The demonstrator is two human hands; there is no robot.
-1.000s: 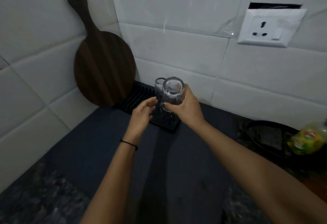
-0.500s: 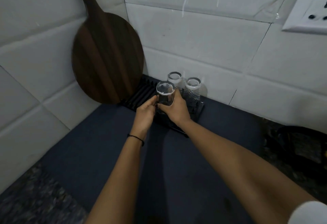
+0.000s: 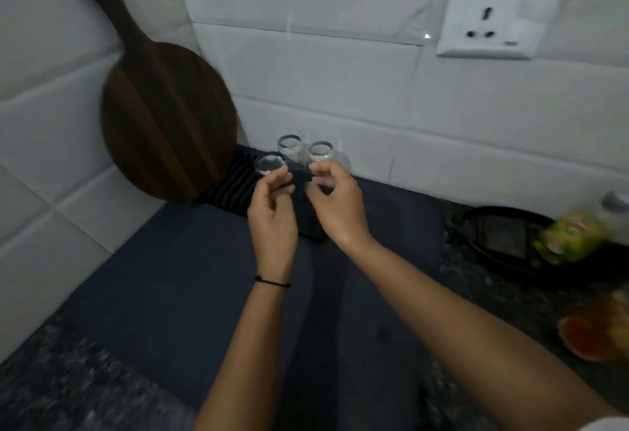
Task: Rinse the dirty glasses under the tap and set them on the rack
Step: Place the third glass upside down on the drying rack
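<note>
Three clear glasses, all upside down on a black ribbed rack (image 3: 235, 180) that sits against the tiled wall (image 3: 357, 97):
- front glass (image 3: 270, 164), nearest the left end of the group;
- back glass (image 3: 289, 145), just behind it;
- right glass (image 3: 320, 153), beside the back one, lower part hidden by fingers.

Two hands, both raised over the near edge of the rack:
- left hand (image 3: 272, 223), fingers loosely curled, nothing in its grasp, fingertips just beside the front glass; thin black band (image 3: 272, 283) on the wrist;
- right hand (image 3: 338, 211), fingers loosely curled, nothing between thumb and fingers; fingertips lie in front of the right glass, contact not clear.

One round wooden board (image 3: 166, 117) with a long handle, leaning in the wall corner, its lower edge at the left end of the rack.

One dark blue mat (image 3: 190, 277) under the rack, spread over a speckled counter (image 3: 51, 383).

One white wall socket (image 3: 493, 25), upper right.

One black pan (image 3: 503, 236) on the counter to the right, well apart from the rack; one blurred bottle (image 3: 571, 233) with a green and yellow label beside it.
</note>
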